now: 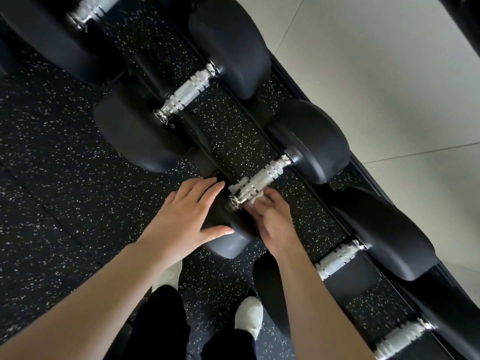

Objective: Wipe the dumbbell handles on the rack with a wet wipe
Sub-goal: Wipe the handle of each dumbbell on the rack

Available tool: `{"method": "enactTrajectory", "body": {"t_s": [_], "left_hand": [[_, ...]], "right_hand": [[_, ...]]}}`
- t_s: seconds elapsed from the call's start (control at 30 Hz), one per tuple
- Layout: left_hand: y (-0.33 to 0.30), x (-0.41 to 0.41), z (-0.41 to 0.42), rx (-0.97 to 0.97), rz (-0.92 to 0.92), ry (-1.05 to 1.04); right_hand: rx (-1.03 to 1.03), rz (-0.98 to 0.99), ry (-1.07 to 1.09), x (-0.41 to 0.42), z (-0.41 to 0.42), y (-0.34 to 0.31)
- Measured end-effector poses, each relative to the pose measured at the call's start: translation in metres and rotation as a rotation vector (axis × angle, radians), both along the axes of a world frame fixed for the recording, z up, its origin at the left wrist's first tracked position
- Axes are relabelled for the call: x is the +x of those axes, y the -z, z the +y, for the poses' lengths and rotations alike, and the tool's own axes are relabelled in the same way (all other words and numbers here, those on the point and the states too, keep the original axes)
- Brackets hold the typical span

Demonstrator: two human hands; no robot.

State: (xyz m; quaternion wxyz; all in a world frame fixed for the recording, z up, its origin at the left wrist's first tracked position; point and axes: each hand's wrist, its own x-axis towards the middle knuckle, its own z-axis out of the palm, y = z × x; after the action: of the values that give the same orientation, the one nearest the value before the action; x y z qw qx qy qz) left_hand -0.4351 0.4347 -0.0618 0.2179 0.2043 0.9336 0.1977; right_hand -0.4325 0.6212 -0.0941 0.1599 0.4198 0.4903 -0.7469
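Chrome knurling covers the dumbbell handle [262, 181] at frame centre, resting across the black rack [306, 211]. No brand or weight marking can be read anywhere. The right hand [270, 222] pinches a white wet wipe [240, 187] wrapped under the handle's near end, mostly hidden by fingers and chrome. The left hand [187, 216] lies flat, fingers spread, on the near dumbbell head [228, 242]. Other dumbbells are cut off at the frame's edges.

Soft, even light; bright glare on the knurled chrome dumbbell handle [265, 178]. Around it, black rubber heads [319, 141] lose detail in shadow. Wide-angle bending and blur at the edges.
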Motion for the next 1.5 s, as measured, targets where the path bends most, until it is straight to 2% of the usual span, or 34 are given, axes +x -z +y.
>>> {"method": "enactTrajectory", "body": {"t_s": [0.33, 0.63, 0.87, 1.1, 1.33, 1.5], "left_hand": [[0.002, 0.003, 0.0, 0.018, 0.012, -0.012], [0.003, 0.004, -0.001, 0.016, -0.012, -0.029], [0.001, 0.004, -0.001, 0.011, -0.017, -0.038], [-0.007, 0.002, 0.002, -0.022, -0.072, -0.036], [-0.004, 0.004, 0.001, 0.016, -0.06, -0.055], [-0.013, 0.001, 0.0, -0.015, -0.069, -0.016]], "right_hand": [[0.061, 0.009, -0.022, 0.008, 0.002, 0.009], [0.33, -0.044, -0.103, 0.007, 0.003, 0.007], [0.295, -0.045, -0.023, 0.011, 0.011, -0.005], [0.312, 0.019, 0.161, -0.003, 0.034, -0.029], [0.367, 0.041, 0.159, -0.004, 0.029, -0.037], [0.428, 0.072, 0.062, -0.007, 0.013, -0.06]]}}
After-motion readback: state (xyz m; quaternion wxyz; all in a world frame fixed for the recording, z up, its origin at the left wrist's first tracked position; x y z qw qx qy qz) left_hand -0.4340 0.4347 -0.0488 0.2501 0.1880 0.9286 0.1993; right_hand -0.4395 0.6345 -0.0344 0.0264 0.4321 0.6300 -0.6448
